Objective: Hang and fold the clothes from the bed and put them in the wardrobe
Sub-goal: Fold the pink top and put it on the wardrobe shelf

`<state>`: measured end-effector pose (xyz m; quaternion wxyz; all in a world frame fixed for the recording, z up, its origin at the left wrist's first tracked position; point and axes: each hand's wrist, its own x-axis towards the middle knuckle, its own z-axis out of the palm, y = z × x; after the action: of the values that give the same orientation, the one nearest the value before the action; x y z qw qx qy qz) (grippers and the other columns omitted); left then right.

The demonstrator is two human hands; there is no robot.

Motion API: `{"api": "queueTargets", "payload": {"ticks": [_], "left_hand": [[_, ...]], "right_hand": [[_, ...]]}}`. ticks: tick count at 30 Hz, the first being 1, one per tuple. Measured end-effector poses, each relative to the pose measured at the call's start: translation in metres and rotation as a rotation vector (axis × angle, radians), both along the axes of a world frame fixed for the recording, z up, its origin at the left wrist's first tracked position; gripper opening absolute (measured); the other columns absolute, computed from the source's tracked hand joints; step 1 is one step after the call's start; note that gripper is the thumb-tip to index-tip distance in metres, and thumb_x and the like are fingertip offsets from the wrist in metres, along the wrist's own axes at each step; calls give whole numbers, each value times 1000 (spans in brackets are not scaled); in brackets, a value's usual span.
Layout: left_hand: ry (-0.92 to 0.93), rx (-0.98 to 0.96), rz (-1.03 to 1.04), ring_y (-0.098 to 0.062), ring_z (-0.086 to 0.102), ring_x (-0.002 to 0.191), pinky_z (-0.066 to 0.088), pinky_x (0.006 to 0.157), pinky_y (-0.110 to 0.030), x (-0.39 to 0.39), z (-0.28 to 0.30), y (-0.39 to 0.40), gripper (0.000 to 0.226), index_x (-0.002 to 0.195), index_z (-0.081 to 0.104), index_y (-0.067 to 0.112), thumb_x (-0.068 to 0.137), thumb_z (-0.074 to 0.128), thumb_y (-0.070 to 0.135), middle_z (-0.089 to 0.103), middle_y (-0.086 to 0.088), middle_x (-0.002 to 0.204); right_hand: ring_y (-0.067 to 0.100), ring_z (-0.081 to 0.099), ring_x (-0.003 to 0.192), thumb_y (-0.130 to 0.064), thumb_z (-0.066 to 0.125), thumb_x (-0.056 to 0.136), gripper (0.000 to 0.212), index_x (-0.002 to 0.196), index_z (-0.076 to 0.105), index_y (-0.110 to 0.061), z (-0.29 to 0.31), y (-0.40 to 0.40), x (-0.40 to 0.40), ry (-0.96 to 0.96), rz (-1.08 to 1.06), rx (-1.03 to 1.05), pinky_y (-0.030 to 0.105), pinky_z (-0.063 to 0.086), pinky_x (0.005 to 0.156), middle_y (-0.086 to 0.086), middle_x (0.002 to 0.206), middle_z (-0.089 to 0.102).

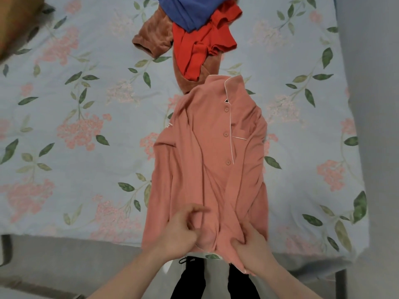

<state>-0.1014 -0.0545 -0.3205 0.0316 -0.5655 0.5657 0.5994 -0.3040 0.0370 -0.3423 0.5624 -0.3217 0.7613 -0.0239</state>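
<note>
Your left hand (179,231) rests, fingers loosely curled, on the pink shirt's (207,169) lower hem; your right hand (252,249) pinches that hem just beside it.

Head view — steep downward look, close over the bed (86,126), edges perhaps blurred.

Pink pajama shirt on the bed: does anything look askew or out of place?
The pink pajama shirt lies wrinkled, its sides folded inward unevenly. Both hands, left hand and right hand, grip its hem at the bed edge. Beyond the collar, the red garment, blue garment and brown garment sit in a loose heap.
</note>
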Motion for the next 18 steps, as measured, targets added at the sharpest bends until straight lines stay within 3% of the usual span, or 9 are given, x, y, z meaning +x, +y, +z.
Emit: {"api": "queueTargets", "payload": {"ticks": [3,4,7,9,11,14,16,18], "left_hand": [[-140,-30,-301,-7,60,102,41,88,-9,7,-15,6,58,134,53,32,80,68,19,31,8,147],[-156,-79,-281,-7,57,110,39,92,-10,7,-19,1,57,135,52,30,81,69,20,28,9,149],[-263,-205,-46,-12,55,111,44,97,-23,8,-27,-20,62,136,48,24,79,72,25,40,4,141],[-388,-115,78,-21,52,119,43,99,-29,5,-34,-30,79,143,39,16,78,78,36,42,-2,139],[-437,24,94,-26,51,122,42,94,-27,-2,-40,-29,87,146,30,10,78,78,38,40,-6,141],[-328,46,70,-23,54,123,44,104,-29,-14,-43,-19,77,147,29,13,80,67,19,46,-4,142],[-214,12,105,-9,54,121,38,102,-16,-22,-36,-13,72,150,33,19,84,60,8,50,2,138],[-148,-44,96,6,59,105,37,89,-4,-24,-31,-7,64,146,39,22,88,53,1,59,5,123]], "right_hand": [[21,64,113,-24,64,88,59,144,47,-26,-1,-1,-1,83,4,-41,28,45,93,-2,127,67],[16,65,104,-23,66,86,53,137,51,-28,-1,-5,-1,86,-64,-99,28,46,90,-6,119,68],[7,64,91,-19,74,82,51,126,53,-32,-9,-21,-7,64,-260,-172,28,49,87,-11,105,66],[10,64,95,-20,77,79,57,130,52,-28,-15,-30,-10,34,-237,-130,30,50,91,-11,106,65],[18,65,104,-18,75,78,60,131,49,-22,-17,-37,-10,21,-75,-56,34,50,96,-8,112,65],[24,62,115,-13,66,82,57,136,47,-15,-14,-47,-4,-2,131,-84,33,47,101,-2,122,63],[14,65,112,-13,65,82,49,130,55,-22,-10,-48,1,-51,35,-189,31,49,99,-13,116,67],[6,66,104,-16,65,83,42,123,57,-27,-10,-43,4,-57,-71,-229,30,52,96,-16,110,69]]}}
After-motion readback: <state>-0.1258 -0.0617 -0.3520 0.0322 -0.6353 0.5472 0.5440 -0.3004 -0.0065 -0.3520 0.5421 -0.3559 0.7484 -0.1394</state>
